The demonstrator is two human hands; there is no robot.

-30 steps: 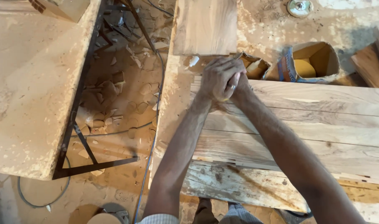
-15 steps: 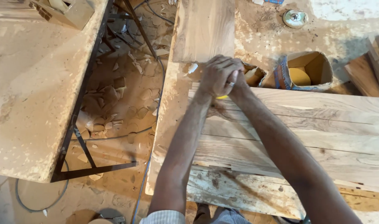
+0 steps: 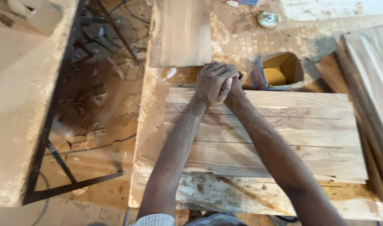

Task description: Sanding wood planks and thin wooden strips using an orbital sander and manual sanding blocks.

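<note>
Sawdust-coated workbench point(image 3: 241, 37) across the middle and right, pale and gritty. Rectangular cut-out point(image 3: 283, 69) in the benchtop at far right, yellowish inside. Small round tin lid point(image 3: 269, 19) at the far edge. Second dusty table point(image 3: 19, 109) at left, on a dark metal frame point(image 3: 53, 125) with crossed braces. Between the two, earthen floor point(image 3: 103, 104) strewn with wood chips and offcuts, a thin cable point(image 3: 91, 147) trailing across. Stacked planks point(image 3: 367, 83) leaning along the right edge. Flat, even daylight, soft shadows only.
</note>
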